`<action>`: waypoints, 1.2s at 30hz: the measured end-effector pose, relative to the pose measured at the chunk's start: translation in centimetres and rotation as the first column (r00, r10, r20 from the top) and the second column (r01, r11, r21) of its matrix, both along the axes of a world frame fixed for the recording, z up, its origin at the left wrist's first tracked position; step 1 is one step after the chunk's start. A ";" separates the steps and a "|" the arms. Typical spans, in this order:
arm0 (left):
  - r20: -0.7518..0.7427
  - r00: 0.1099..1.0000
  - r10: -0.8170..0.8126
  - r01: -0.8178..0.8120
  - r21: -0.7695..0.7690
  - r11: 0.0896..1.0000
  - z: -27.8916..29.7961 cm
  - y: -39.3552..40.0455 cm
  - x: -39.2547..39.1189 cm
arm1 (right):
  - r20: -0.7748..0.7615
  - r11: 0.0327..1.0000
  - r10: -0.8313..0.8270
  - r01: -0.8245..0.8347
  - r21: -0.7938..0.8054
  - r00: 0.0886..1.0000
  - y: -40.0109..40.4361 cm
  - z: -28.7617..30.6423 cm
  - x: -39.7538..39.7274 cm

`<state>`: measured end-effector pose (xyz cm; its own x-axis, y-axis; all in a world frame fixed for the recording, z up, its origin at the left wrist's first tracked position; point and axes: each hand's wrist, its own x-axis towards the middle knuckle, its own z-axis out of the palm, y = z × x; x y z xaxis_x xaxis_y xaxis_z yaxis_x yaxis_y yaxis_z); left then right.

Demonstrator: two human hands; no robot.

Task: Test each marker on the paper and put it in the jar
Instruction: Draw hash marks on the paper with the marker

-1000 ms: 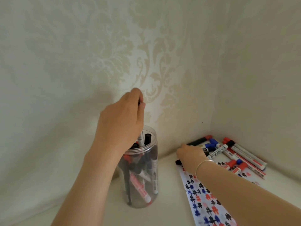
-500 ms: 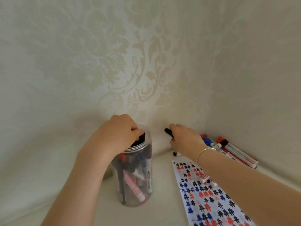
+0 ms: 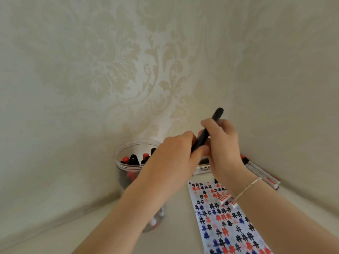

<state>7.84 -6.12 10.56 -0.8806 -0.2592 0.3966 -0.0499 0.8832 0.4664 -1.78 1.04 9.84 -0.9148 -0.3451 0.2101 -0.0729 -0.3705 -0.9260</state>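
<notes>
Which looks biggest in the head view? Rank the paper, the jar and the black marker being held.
1. paper, though it lies nearer the camera
2. jar, partly hidden by the left arm
3. black marker

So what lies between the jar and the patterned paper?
Head view: only the left forearm crosses above; the surface between jar and paper looks bare.

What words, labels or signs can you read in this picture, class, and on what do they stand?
"#" signs in black, red and blue: on the paper.
Red labels on the markers lying on the paper: too blurred to read.
Print on the marker behind the hands: too small to read.
</notes>
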 end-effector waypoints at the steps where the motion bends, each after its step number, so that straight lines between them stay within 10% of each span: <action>1: 0.003 0.999 -0.042 0.041 0.079 0.996 -0.1 0.1 0.0 | -0.021 0.998 0.066 -0.065 0.022 0.998 0.4 0.0 0.1; 6: -0.010 0.985 -0.170 0.166 0.292 0.942 -0.2 0.3 0.1 | -0.064 0.912 0.397 -0.386 0.138 0.916 2.7 0.9 -0.4; 14: -0.151 0.914 -0.375 0.384 0.615 0.688 -0.7 1.0 -1.0 | -0.085 0.902 0.413 -0.395 0.171 0.907 4.3 1.8 -1.2; 24: 0.172 0.983 -0.058 0.033 0.144 0.989 -3.5 2.0 -1.8 | 0.017 0.979 -0.203 0.202 0.024 0.979 7.2 -1.8 -1.2; 28: 0.492 0.860 -0.132 0.190 -0.069 0.979 -6.6 3.5 -2.8 | 0.050 0.971 -0.202 0.193 0.141 0.978 10.1 -6.3 0.0; 36: 0.844 0.411 -0.345 0.429 0.155 0.890 -9.5 6.0 -2.7 | 0.090 0.940 -0.094 0.059 0.337 0.991 14.9 -12.3 5.3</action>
